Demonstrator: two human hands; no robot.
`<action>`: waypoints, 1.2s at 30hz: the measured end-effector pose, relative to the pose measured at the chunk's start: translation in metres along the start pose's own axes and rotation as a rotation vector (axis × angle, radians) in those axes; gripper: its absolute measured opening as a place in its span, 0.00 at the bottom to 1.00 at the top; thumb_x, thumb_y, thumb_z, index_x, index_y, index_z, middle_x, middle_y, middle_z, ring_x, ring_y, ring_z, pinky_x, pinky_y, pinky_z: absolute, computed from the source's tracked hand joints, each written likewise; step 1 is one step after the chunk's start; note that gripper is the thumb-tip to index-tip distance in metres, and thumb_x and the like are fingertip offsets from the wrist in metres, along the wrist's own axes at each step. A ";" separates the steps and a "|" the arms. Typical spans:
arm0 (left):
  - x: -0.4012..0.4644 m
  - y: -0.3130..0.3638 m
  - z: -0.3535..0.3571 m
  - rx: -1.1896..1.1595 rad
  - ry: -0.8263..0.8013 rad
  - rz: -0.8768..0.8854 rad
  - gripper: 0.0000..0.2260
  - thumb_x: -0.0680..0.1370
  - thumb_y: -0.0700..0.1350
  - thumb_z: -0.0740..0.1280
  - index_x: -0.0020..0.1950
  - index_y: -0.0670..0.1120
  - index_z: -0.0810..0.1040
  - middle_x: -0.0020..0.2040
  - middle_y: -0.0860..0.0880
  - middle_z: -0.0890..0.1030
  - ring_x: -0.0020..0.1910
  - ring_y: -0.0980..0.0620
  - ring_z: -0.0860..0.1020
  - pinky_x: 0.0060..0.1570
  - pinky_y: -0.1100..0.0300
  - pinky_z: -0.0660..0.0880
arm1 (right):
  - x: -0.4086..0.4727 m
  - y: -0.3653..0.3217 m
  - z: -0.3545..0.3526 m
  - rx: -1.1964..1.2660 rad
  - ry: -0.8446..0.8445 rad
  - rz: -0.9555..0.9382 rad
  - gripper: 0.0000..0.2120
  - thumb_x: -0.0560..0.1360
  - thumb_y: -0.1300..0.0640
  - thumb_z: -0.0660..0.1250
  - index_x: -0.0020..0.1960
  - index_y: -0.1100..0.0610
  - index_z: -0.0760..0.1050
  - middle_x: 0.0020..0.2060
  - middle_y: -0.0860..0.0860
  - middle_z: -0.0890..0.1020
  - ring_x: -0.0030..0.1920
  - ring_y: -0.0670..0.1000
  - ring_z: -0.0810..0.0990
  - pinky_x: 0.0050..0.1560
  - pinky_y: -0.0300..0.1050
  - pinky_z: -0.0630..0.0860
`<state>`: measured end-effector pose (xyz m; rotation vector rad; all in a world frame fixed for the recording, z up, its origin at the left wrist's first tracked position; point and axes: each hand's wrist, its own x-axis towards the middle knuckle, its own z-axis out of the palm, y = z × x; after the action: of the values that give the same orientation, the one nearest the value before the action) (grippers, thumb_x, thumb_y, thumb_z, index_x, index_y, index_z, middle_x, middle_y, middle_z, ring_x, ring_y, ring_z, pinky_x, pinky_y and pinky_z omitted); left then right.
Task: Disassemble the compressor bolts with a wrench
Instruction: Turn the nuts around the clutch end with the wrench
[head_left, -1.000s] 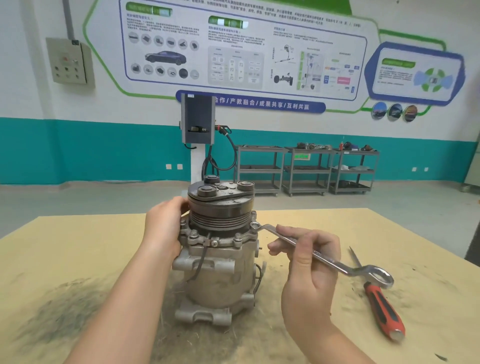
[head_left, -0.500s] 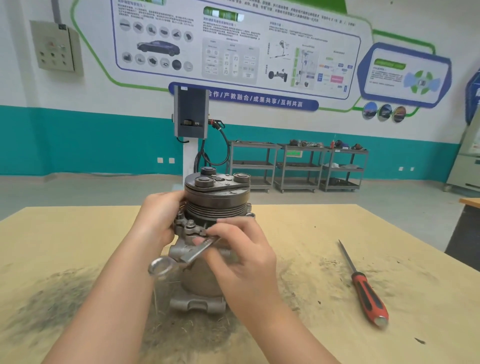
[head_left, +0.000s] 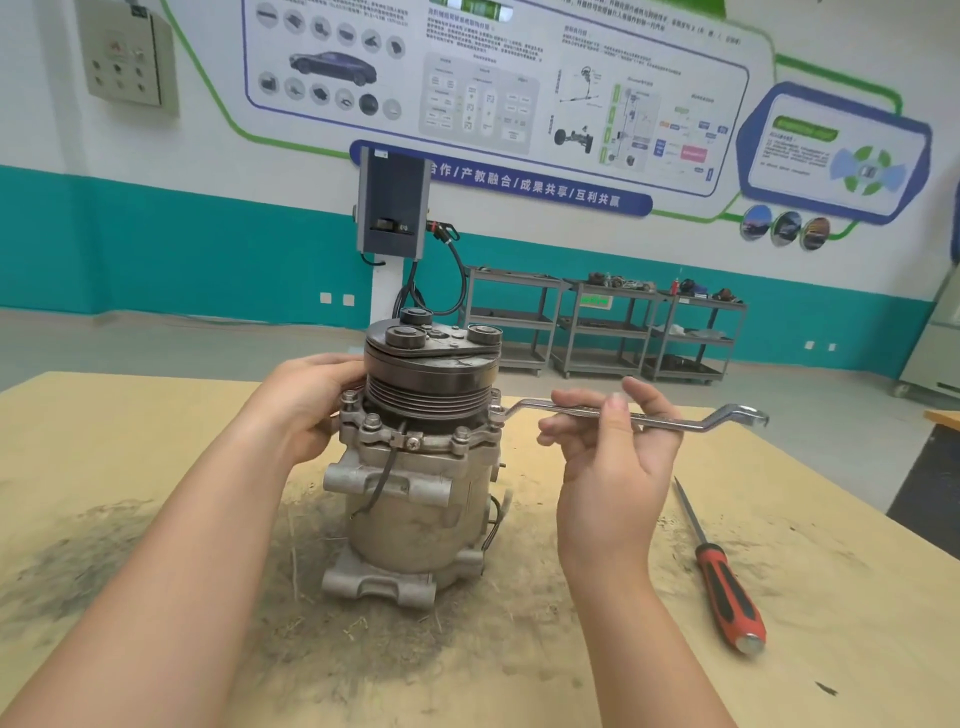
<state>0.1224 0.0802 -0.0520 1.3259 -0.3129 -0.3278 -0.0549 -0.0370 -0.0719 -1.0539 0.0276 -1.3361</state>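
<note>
Compressor (head_left: 415, 499) stands upright on the wooden table (head_left: 130, 441), pulley end up, in a patch of dark grime and straw-like debris; 3 round bosses visible on the top plate.

Left hand (head_left: 306, 405) wraps the left flank of the compressor at the level of the flange, fingers curled behind the grooved pulley (head_left: 428, 397), palm against the housing; grip pressed close on the body.

Right hand (head_left: 613, 447) sits just right of the compressor, palm turned toward the viewer; fingers loosely curled under and around the shank of the wrench (head_left: 631, 415), thumb resting on top; a light hold, not a tight fist.

From that grip, the wrench runs roughly level; its inner ring end reaches left to the flange and sits at a bolt (head_left: 496, 413) on the right rim; its outer ring end projects well to the right of the hand, in free air.

2 further flange bolts show on the near side, left of the grip.

Red-handled screwdriver (head_left: 727, 587) lies on the table below and right of the gripping hand, apart from it, tip pointing away.
</note>
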 end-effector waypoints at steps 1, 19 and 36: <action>0.001 -0.001 0.000 0.000 0.002 0.004 0.01 0.76 0.38 0.70 0.47 0.42 0.81 0.43 0.43 0.84 0.42 0.45 0.81 0.55 0.45 0.77 | 0.002 0.000 -0.001 0.026 -0.004 0.028 0.09 0.84 0.65 0.51 0.54 0.53 0.65 0.34 0.53 0.83 0.29 0.49 0.78 0.35 0.41 0.77; 0.000 -0.007 0.000 -0.117 -0.051 -0.015 0.06 0.78 0.37 0.68 0.54 0.38 0.80 0.39 0.43 0.85 0.31 0.50 0.83 0.31 0.56 0.81 | -0.020 0.018 -0.002 -0.237 -0.147 -0.440 0.09 0.81 0.54 0.57 0.46 0.45 0.74 0.39 0.52 0.81 0.37 0.50 0.81 0.41 0.39 0.77; -0.009 -0.002 0.002 -0.153 -0.078 -0.052 0.06 0.78 0.37 0.67 0.52 0.36 0.79 0.34 0.44 0.84 0.28 0.50 0.83 0.25 0.60 0.77 | -0.014 0.000 -0.001 -0.122 -0.181 -0.182 0.08 0.81 0.59 0.55 0.54 0.48 0.69 0.39 0.54 0.83 0.34 0.51 0.79 0.40 0.40 0.76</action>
<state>0.1133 0.0815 -0.0535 1.1737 -0.3133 -0.4395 -0.0598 -0.0264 -0.0794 -1.3028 -0.1257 -1.4103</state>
